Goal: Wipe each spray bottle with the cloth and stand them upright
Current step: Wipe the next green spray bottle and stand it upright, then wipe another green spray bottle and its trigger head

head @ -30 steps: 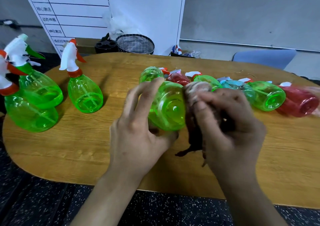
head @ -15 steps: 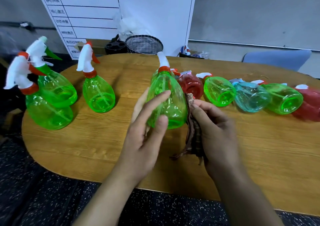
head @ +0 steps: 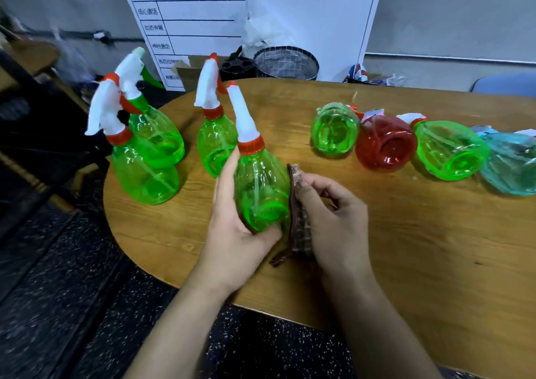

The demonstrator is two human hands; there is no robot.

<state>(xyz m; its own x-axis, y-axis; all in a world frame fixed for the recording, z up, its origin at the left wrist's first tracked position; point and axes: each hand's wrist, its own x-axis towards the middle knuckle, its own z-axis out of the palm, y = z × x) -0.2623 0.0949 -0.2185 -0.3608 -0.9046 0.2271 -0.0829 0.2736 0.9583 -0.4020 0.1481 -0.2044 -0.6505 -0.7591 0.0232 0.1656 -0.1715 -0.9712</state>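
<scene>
Fingers of left hand (head: 235, 228) curl round the green spray bottle (head: 261, 187), upright near table (head: 406, 262) front edge. Right hand (head: 330, 219) pinches the brown cloth (head: 298, 222) flat against the bottle's right side. Three green bottles (head: 145, 164) stand just left; four more (green, red, green, blue) lie on their sides (head: 385, 143) behind.

The held spray bottle (head: 261, 193) is glossy, see-through green plastic with a matt white plastic nozzle and red collar. The cloth (head: 300, 228) at its 3 o'clock looks rough, woven and brown. The worktop (head: 406, 248) is smooth wood-grain with a slight sheen.
</scene>
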